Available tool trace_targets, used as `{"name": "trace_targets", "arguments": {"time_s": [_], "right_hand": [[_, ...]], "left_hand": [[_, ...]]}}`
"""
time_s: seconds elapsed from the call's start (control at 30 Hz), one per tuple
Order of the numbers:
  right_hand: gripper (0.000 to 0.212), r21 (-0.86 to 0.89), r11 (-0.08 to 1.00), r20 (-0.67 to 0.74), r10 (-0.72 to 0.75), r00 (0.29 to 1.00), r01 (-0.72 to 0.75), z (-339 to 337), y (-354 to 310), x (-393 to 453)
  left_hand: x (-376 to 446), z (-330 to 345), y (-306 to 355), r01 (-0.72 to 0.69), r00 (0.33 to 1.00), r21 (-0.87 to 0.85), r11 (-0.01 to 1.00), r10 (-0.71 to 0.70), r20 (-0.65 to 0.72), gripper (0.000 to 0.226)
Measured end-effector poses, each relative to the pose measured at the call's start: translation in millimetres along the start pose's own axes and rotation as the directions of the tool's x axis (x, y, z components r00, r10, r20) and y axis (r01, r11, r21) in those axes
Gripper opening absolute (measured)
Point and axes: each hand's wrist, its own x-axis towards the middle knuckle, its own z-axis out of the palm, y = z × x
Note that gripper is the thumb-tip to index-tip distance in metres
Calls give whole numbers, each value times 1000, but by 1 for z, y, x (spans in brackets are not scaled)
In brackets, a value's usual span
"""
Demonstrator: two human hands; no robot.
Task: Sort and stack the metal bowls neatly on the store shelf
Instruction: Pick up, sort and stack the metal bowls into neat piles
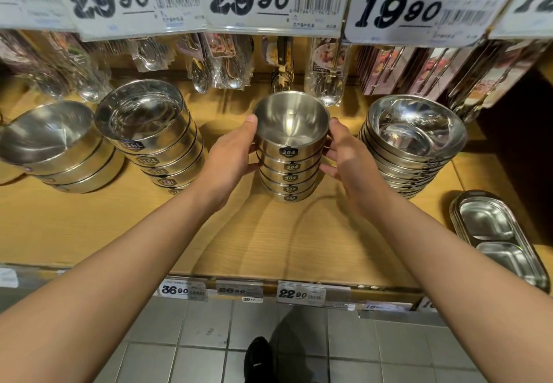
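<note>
On the wooden shelf [119,227], a tilted pile of wide bowls [57,149] sits far left, beside a leaning stack marked 316L [155,140]. The left hand [230,158] and right hand [347,161] clasp the middle stack of bowls marked 304 [289,155] from either side. Right of it stand shallower stacked bowls [413,143], then divided trays [496,239].

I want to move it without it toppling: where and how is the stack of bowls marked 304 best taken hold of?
Probably low on the 304 stack, palms on opposite sides, as the left hand and right hand now flank it. The stack is tall, narrow and made of loose nested bowls, so holding only the top bowl would likely lift that one alone. The neighbouring stacks stand apart, leaving both sides free.
</note>
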Motion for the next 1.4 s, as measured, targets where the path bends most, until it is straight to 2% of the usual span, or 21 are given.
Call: {"name": "trace_targets", "arguments": {"time_s": [0.1,0.17,0.3,0.37,0.43,0.63,0.87,1.03,1.13,1.27,1.4], "right_hand": [[37,-57,998,-35,-13,999,11,-1,1,1],[43,-23,999,-72,-47,996,45,-1,-2,0],[24,-4,994,-107,-105,989,105,-4,-4,0],[34,2,989,-128,-144,981,146,-4,-7,-1],[35,-24,984,-129,-178,976,176,-5,-9,0],[35,-112,973,-131,-216,968,202,-5,-13,5],[29,-18,995,-151,-101,983,99,-3,-19,8],[25,-21,994,-139,-106,985,104,-3,-22,11],[22,-38,994,-146,-111,983,106,-2,-20,13],[29,-13,997,-154,-81,985,80,-3,-13,13],[32,-17,997,-161,-71,984,69,-1,-14,12]], "left_hand": [[2,1,-3,3,1000,26,1000,-2,-23,50],[3,0,-3,-8,999,59,998,11,-46,52],[1,-3,-1,-149,986,138,979,157,-52,30],[1,-4,-2,-206,974,186,961,220,-59,34],[1,-4,-3,-239,964,220,946,259,-66,38],[3,-5,-4,-332,929,299,895,366,-64,34],[0,-3,2,-335,930,265,904,363,-63,32],[-2,-5,1,-312,935,311,897,349,-68,36],[-3,-4,1,-289,946,278,916,319,-66,30],[-5,-3,3,-257,957,239,936,281,-68,24],[-3,-4,3,-276,954,221,935,295,-55,28]]}}
